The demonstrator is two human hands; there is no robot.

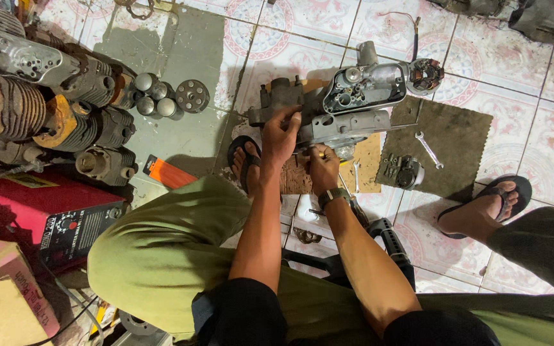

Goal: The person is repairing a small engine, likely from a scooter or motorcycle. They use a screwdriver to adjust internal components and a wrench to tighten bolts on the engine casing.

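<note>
Evidently heavy and rigid, the grey cast-metal engine casing (354,106) sat on the tiled floor (533,128), the left hand (281,136) gripping its near-left edge while the right hand (323,168) pinched something small beneath it.

Black short sleeves end above both elbows, olive-green trousers cover the legs. A dark wristwatch (333,196) sits just behind the right grip (323,168). Dark flip-flops on 2 feet.
</note>
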